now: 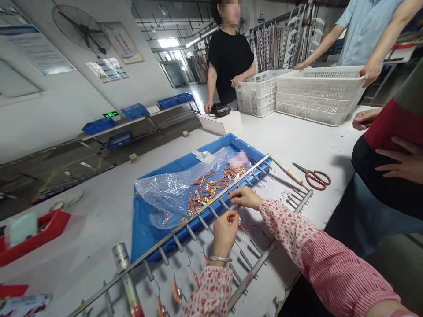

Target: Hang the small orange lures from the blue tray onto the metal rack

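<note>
My left hand (pixel 224 233), with a silver bangle at the wrist, is closed on a small orange fishing lure (pixel 235 215). Just beyond it, my right hand (pixel 247 198) pinches close to the rail of a metal rack (pixel 176 230); anything between those fingertips is too small to make out. Short grey pegs line the rack, and orange lures (pixel 177 291) hang from thin wire hooks on its near side. Under the rack's far rail is a blue tray (pixel 140 240) holding bubble wrap (pixel 165 185) and a heap of orange lures (pixel 208 189).
Red-handled scissors (pixel 317 179) lie right of the rack. White baskets (pixel 317 99) and a white box (pixel 220 123) stand at the table's far end, with two people behind them. Another person's hand (pixel 403 158) is at the right. A red bin (pixel 39 237) sits left.
</note>
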Available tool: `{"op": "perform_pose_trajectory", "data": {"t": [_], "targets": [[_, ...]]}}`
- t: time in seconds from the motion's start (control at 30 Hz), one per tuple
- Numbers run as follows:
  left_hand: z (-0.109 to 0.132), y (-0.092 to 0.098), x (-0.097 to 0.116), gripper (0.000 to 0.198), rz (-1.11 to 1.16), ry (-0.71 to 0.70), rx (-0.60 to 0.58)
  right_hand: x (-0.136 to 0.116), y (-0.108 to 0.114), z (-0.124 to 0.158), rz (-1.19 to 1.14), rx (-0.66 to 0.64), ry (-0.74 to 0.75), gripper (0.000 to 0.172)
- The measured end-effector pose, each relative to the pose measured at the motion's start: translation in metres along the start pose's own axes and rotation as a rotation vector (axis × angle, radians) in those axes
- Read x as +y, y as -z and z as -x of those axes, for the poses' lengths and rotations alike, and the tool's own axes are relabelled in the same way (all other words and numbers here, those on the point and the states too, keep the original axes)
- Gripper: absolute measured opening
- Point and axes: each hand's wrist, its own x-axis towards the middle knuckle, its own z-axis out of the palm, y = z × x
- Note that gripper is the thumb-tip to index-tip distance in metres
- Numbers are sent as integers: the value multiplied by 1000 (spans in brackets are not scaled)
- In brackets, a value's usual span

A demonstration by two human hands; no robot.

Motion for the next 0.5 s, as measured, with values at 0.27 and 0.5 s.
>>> {"op": "perform_pose_trajectory", "data": {"t": [0.27, 0.5], "targets": [[4, 2, 5, 21, -51, -66, 8, -9, -1, 2, 150, 18, 41, 19], [0, 4, 6, 22, 73, -5, -115, -27, 20, 48, 560, 98, 194, 22]]}}
